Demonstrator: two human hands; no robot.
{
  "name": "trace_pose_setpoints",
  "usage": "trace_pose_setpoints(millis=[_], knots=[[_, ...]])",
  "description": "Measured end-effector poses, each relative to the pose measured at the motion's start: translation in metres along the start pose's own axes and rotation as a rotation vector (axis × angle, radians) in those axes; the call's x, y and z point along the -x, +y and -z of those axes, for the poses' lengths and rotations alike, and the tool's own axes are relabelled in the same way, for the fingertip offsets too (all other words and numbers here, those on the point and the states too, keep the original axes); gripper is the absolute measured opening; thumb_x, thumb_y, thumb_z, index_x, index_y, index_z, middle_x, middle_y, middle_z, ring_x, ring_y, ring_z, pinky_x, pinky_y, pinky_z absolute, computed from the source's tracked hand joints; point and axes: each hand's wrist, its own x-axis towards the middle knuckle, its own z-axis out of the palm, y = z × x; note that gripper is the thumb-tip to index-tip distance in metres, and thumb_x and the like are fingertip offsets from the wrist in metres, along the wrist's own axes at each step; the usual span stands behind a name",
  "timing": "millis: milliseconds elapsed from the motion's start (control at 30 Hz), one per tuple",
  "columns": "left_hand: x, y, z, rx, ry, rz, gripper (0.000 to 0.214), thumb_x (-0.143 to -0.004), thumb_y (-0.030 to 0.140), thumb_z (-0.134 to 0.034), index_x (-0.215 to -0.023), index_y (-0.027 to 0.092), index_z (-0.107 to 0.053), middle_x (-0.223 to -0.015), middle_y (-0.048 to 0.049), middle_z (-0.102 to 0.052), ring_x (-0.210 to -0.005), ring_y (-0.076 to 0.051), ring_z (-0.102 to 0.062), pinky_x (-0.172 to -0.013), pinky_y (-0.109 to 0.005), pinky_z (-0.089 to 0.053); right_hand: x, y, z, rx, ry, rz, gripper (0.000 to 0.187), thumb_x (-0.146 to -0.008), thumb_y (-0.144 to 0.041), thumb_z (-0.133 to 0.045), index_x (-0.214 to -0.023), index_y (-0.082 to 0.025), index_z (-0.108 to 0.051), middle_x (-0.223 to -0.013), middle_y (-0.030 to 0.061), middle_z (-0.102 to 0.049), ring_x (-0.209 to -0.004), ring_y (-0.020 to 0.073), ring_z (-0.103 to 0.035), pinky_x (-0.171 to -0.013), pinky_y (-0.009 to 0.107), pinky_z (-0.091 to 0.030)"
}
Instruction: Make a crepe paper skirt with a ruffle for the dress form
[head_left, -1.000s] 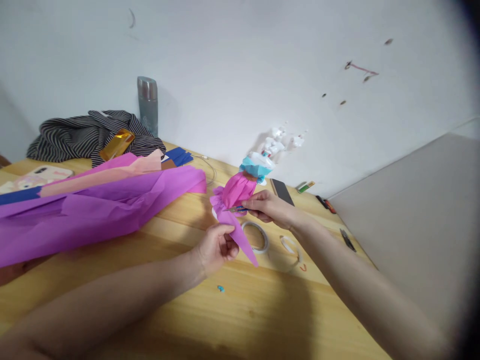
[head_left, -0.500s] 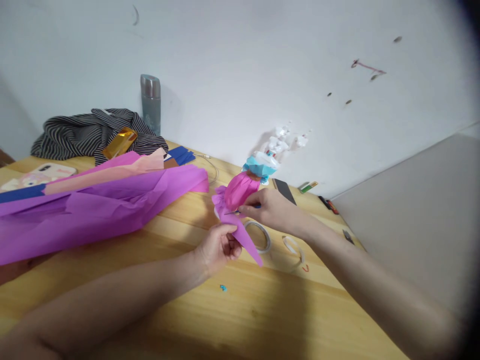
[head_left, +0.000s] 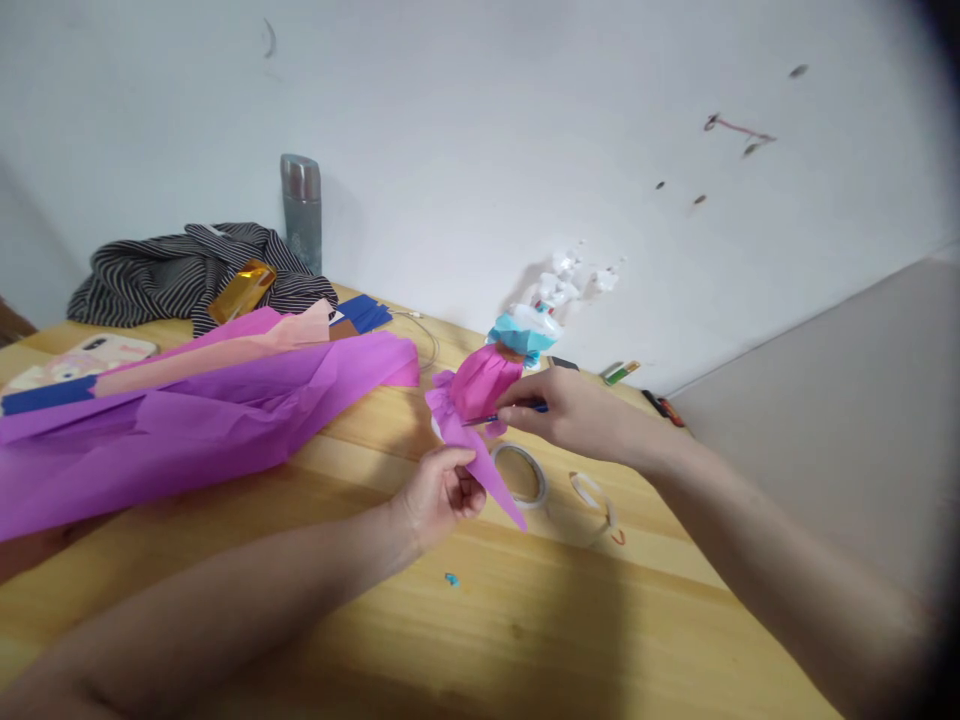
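My left hand (head_left: 448, 488) pinches a strip of purple crepe paper (head_left: 491, 483) between thumb and fingers. The strip tapers to a point at lower right. At its upper end it is gathered into ruffles against a figure with a pink crepe-paper skirt (head_left: 486, 384), a light-blue paper top (head_left: 523, 336) and white upper parts (head_left: 559, 287). My right hand (head_left: 562, 408) is closed round a slim dark-blue pointed tool (head_left: 484, 420), whose exact kind I cannot make out. Its tip lies at the purple ruffle, just under the pink skirt.
Purple crepe-paper sheets (head_left: 225, 430) spread over the left of the wooden table (head_left: 337, 640). Behind them are a striped cloth (head_left: 150, 275) and a flask (head_left: 302, 215). A tape roll (head_left: 541, 478), curled white strips (head_left: 596, 495) and a blue scrap (head_left: 451, 579) lie near my hands.
My right hand has drawn slightly to the right with the tool, whose tip has shifted right along the ruffle. My left hand keeps its pinch on the purple strip, almost unmoved.
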Motion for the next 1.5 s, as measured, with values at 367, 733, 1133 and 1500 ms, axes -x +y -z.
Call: trace_pose_setpoints(millis=[367,733,1133,1500], knots=[[0.004,0.001,-0.003,-0.023,0.005,0.033,0.014,-0.078,0.024,-0.051,-0.066,0.016,-0.055,-0.049,-0.0006,-0.055,-0.040,-0.009,-0.044,-0.041,-0.021,-0.026,0.024,0.050,-0.009,0.082,0.196,0.465,0.023,-0.092,-0.030,-0.053,-0.109,-0.021,-0.064,-0.090,0.0079,-0.066,-0.080,0.0175,-0.063,-0.068,0.028,-0.050],[0.007,0.003,-0.008,0.022,0.049,0.025,0.012,-0.068,0.026,-0.056,-0.066,0.015,-0.051,-0.047,0.0010,-0.054,-0.037,-0.008,-0.044,-0.040,-0.020,-0.025,0.002,0.067,-0.040,-0.062,0.254,0.620,0.027,-0.093,-0.030,-0.052,-0.116,-0.021,-0.061,-0.103,0.0096,-0.066,-0.095,0.0182,-0.063,-0.081,0.031,-0.053],[0.008,0.017,-0.012,0.167,0.146,0.020,0.014,-0.078,0.014,-0.046,-0.068,0.018,-0.055,-0.050,0.0014,-0.057,-0.047,-0.011,-0.052,-0.045,-0.021,-0.035,0.003,0.075,-0.058,-0.087,0.427,0.563,0.025,-0.090,-0.031,-0.056,-0.110,-0.018,-0.063,-0.087,0.0086,-0.065,-0.077,0.0170,-0.062,-0.067,0.029,-0.052],[-0.001,0.048,0.006,0.121,-0.015,-0.063,0.059,-0.095,0.046,-0.024,-0.064,0.010,-0.060,-0.057,-0.0083,-0.061,-0.038,-0.006,-0.046,-0.034,-0.016,-0.034,0.018,0.064,-0.062,-0.100,0.541,0.489,0.024,-0.092,-0.030,-0.053,-0.111,-0.019,-0.064,-0.084,0.0082,-0.064,-0.076,0.0179,-0.059,-0.069,0.032,-0.049]])
